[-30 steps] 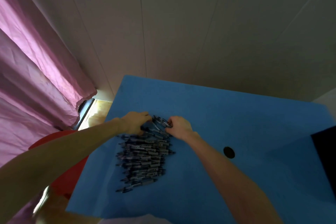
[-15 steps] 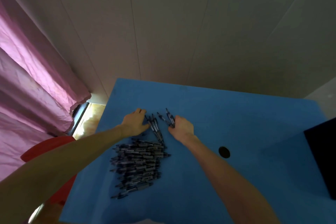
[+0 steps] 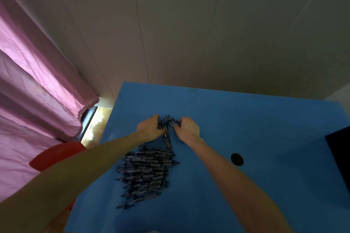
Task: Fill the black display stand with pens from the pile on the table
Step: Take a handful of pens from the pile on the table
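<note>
My left hand point(image 3: 151, 128) and right hand point(image 3: 187, 128) cup a small bunch of pens point(image 3: 168, 125) between them, fingers curled in to square it up. The pile point(image 3: 145, 172) lies nearer me on the blue counter point(image 3: 246, 119); the black stand point(image 3: 339, 149) waits far right.

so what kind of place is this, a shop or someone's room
Probably a plain room at home, not a shop: a blue table pushed against a bare panelled wall, with a pink curtain beside it.

Single head cam, wide-angle — looks forward and down over the blue table point(image 3: 246, 119), near, wall behind.
</note>
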Action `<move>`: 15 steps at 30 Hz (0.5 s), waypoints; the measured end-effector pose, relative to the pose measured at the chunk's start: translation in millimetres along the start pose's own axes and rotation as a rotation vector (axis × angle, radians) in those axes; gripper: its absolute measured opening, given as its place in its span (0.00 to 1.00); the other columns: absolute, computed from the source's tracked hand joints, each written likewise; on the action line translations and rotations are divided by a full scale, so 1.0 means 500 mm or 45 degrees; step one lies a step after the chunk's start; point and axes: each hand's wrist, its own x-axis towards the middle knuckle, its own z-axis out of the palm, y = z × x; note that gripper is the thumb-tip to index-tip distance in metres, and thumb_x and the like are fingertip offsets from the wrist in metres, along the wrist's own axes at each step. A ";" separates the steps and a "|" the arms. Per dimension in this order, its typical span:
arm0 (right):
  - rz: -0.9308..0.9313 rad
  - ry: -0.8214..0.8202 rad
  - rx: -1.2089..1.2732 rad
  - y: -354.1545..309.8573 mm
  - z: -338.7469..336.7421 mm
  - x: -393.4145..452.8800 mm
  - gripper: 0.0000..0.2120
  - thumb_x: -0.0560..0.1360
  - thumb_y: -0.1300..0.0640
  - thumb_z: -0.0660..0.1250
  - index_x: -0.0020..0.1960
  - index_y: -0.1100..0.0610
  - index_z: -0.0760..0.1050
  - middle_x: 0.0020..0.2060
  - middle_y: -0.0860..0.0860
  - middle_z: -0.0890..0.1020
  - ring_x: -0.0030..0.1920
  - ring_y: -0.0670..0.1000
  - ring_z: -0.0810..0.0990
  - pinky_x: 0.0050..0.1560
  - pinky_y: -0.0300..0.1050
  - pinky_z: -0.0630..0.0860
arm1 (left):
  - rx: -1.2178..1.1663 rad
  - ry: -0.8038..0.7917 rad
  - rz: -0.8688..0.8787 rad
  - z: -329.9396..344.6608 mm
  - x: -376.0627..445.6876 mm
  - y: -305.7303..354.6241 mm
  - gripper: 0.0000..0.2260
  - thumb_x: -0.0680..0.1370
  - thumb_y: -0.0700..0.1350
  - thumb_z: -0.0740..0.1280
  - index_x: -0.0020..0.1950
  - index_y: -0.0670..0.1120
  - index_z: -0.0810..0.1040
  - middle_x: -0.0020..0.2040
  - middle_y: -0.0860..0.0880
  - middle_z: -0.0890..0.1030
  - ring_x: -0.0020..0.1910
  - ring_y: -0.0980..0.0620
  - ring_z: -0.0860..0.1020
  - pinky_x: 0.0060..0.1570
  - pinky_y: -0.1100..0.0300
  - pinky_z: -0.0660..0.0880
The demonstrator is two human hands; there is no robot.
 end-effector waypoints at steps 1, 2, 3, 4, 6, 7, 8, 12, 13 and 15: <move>0.018 0.016 0.018 0.002 0.001 0.003 0.10 0.82 0.52 0.64 0.53 0.58 0.78 0.50 0.54 0.81 0.49 0.55 0.82 0.45 0.50 0.81 | 0.012 0.003 -0.021 0.001 0.002 0.005 0.32 0.77 0.62 0.70 0.73 0.46 0.64 0.53 0.46 0.77 0.44 0.46 0.76 0.40 0.52 0.73; 0.024 0.032 0.026 0.005 0.000 0.006 0.09 0.82 0.54 0.64 0.56 0.59 0.79 0.53 0.54 0.81 0.51 0.55 0.82 0.47 0.51 0.81 | 0.023 0.008 -0.039 0.002 0.004 0.010 0.32 0.76 0.63 0.70 0.71 0.46 0.65 0.54 0.46 0.78 0.45 0.46 0.77 0.41 0.50 0.75; 0.026 0.047 0.030 0.008 0.000 0.008 0.10 0.82 0.55 0.64 0.58 0.59 0.79 0.55 0.54 0.81 0.53 0.55 0.82 0.49 0.51 0.81 | 0.038 0.012 -0.059 0.004 0.006 0.015 0.32 0.74 0.64 0.71 0.69 0.46 0.66 0.54 0.46 0.78 0.46 0.46 0.78 0.41 0.49 0.77; 0.028 0.062 0.040 0.010 -0.002 0.010 0.10 0.82 0.55 0.64 0.59 0.59 0.79 0.56 0.54 0.81 0.53 0.55 0.82 0.49 0.51 0.80 | 0.055 0.016 -0.078 0.006 0.007 0.021 0.33 0.74 0.65 0.71 0.69 0.46 0.65 0.53 0.47 0.78 0.45 0.45 0.78 0.40 0.49 0.77; 0.018 0.065 0.068 0.010 -0.005 0.010 0.12 0.81 0.53 0.65 0.59 0.59 0.78 0.54 0.54 0.81 0.52 0.55 0.82 0.48 0.50 0.80 | 0.064 0.024 -0.120 0.008 0.008 0.032 0.35 0.73 0.63 0.72 0.71 0.46 0.62 0.47 0.47 0.76 0.41 0.46 0.77 0.33 0.51 0.73; 0.002 0.049 0.070 0.010 -0.004 0.011 0.13 0.80 0.50 0.65 0.58 0.58 0.78 0.54 0.53 0.80 0.52 0.55 0.82 0.47 0.50 0.80 | 0.047 0.028 -0.144 0.010 0.009 0.035 0.36 0.73 0.62 0.73 0.72 0.46 0.61 0.46 0.47 0.76 0.40 0.46 0.77 0.32 0.53 0.71; -0.019 0.022 0.057 0.009 -0.002 0.010 0.15 0.79 0.47 0.66 0.58 0.58 0.77 0.54 0.53 0.79 0.51 0.55 0.81 0.46 0.49 0.79 | 0.012 0.031 -0.174 0.013 0.009 0.036 0.37 0.73 0.62 0.73 0.71 0.46 0.60 0.47 0.47 0.76 0.41 0.46 0.77 0.33 0.53 0.72; -0.111 -0.075 -0.102 0.009 0.002 0.019 0.23 0.76 0.43 0.71 0.61 0.58 0.72 0.57 0.56 0.76 0.53 0.57 0.79 0.44 0.48 0.75 | -0.078 0.030 -0.307 0.015 0.018 0.037 0.31 0.70 0.62 0.75 0.61 0.46 0.67 0.49 0.48 0.78 0.45 0.46 0.78 0.41 0.52 0.77; -0.117 -0.088 -0.156 0.008 0.000 0.022 0.25 0.75 0.43 0.71 0.62 0.59 0.71 0.58 0.56 0.76 0.54 0.57 0.80 0.44 0.48 0.74 | -0.070 0.011 -0.318 0.013 0.021 0.037 0.28 0.70 0.63 0.75 0.57 0.46 0.69 0.46 0.48 0.78 0.43 0.47 0.78 0.38 0.54 0.76; -0.073 -0.100 -0.244 0.007 -0.008 0.028 0.28 0.75 0.40 0.71 0.63 0.60 0.69 0.57 0.56 0.77 0.54 0.57 0.81 0.41 0.47 0.72 | -0.091 -0.027 -0.320 0.010 0.026 0.039 0.21 0.69 0.62 0.75 0.47 0.48 0.74 0.39 0.49 0.77 0.36 0.50 0.77 0.32 0.57 0.73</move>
